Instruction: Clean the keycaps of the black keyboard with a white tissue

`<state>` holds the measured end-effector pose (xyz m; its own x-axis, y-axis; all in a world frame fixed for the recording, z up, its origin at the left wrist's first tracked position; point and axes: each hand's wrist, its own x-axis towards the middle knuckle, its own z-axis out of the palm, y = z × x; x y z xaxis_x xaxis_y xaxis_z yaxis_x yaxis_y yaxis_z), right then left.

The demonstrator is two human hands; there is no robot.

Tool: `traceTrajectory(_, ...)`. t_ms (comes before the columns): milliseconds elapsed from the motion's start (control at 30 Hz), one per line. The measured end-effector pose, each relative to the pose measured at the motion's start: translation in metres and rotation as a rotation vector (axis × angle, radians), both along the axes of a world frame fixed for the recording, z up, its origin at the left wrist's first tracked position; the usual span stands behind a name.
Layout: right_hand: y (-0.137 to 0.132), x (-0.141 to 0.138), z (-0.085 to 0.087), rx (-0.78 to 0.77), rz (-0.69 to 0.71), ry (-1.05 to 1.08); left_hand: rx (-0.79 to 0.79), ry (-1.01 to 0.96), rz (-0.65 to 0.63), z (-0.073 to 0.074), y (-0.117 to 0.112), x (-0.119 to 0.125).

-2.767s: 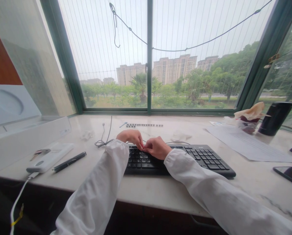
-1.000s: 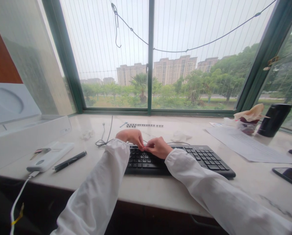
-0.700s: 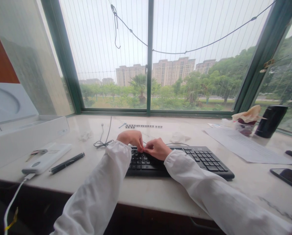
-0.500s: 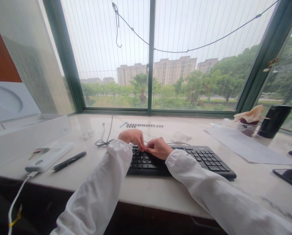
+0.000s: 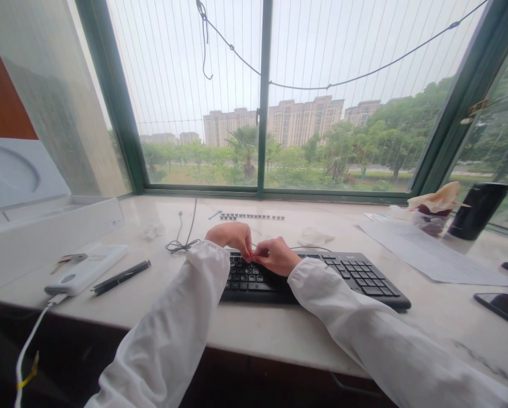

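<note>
A black keyboard (image 5: 347, 272) lies on the pale tabletop in front of me. My left hand (image 5: 232, 235) bends down over its upper left part, thumb and fingertips pressed together. My right hand (image 5: 277, 256) comes in from the right and is pinched closed, its fingertips meeting those of the left. A tiny red bit (image 5: 251, 256) shows between the fingertips, too small to name. Some key places near my fingers look bare of caps. Behind the keyboard, small dark keycaps (image 5: 254, 216) stand in rows beside a short blue strip (image 5: 215, 215).
At left are a white power bank (image 5: 86, 269) with a key on it, a black pen (image 5: 121, 277) and a white box (image 5: 54, 226). A coiled cable (image 5: 181, 245) lies behind my left hand. Paper sheets (image 5: 428, 255), a black cup (image 5: 479, 211) and a phone (image 5: 503, 309) are at right.
Both hands stay at the same spot on the keyboard. My fingertips have shifted very slightly; the view has moved a little.
</note>
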<state>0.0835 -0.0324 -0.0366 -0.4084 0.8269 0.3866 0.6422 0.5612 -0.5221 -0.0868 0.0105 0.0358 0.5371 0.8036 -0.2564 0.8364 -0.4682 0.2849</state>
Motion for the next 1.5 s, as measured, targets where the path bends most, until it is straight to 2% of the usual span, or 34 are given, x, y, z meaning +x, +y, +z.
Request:
traceTrajectory(200,0.001,0.001,-0.001,-0.02,-0.015,-0.002,0.008,-0.014,-0.05,-0.004,0.005,-0.004)
traceTrajectory(533,0.003,0.002,0.0,-0.064,-0.042,0.002,-0.032,-0.011,-0.03,-0.004,0.009,-0.01)
traceTrajectory(1033,0.001,0.002,0.003,-0.024,-0.042,-0.04,-0.099,-0.007,-0.078,-0.007,0.015,-0.013)
traceTrajectory(1233,0.004,0.004,0.001,0.059,0.008,-0.1,-0.062,0.002,-0.077,-0.005,0.016,-0.015)
traceTrajectory(1500,0.004,0.005,0.002,0.168,0.021,-0.18,-0.089,-0.02,-0.075,-0.005,0.014,-0.015)
